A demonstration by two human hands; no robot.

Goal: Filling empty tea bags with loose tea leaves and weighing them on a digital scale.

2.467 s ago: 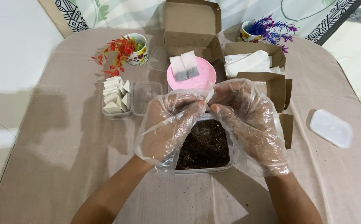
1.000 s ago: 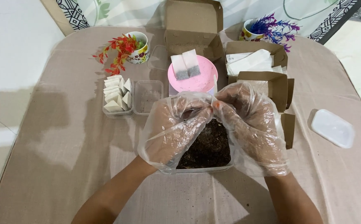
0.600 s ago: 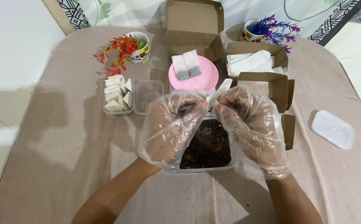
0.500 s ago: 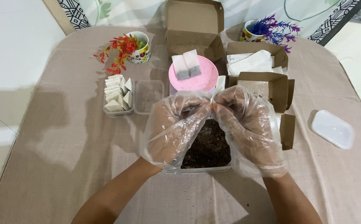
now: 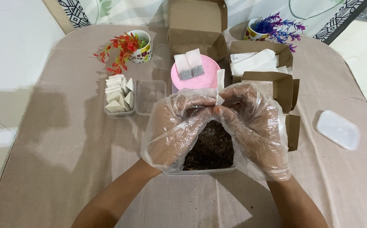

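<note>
Small white paper sachet (image 5: 220,86) pinched upright between both hands, directly over far rim of clear plastic tub of dark loose tea-like grounds (image 5: 211,147); long axis near vertical, leaning slightly away, top end poking free above fingertips, lower end buried in the pinch. Left hand in loose clear plastic glove (image 5: 176,126) closed on sachet from left side, right hand in same kind of glove (image 5: 253,126) closed on it from right, fingertips of both meeting at centre (whether sachet mouth is open or sealed: cannot tell, gloves blur it). Neither hand nearer; grip symmetric, both wrists resting over tub sides. Grounds straight below grip, so drop path short and unobstructed. Just beyond sachet tip: round pink plate (image 5: 206,78) carrying two filled white tea bags (image 5: 188,65), close enough to brush if tilted further away. Open brown cardboard box (image 5: 194,27) behind plate. To right, near right-hand knuckles: brown cardboard box with white papers (image 5: 257,61) and lower brown cardboard flap (image 5: 282,86), tight room that side. To left: empty clear square tub (image 5: 149,97), then clear tub of folded white paper tags (image 5: 118,95), both apart from left hand. White lid (image 5: 337,130) well apart at right. Open beige tablecloth (image 5: 65,147) on near and left sides, most free room there.
</note>
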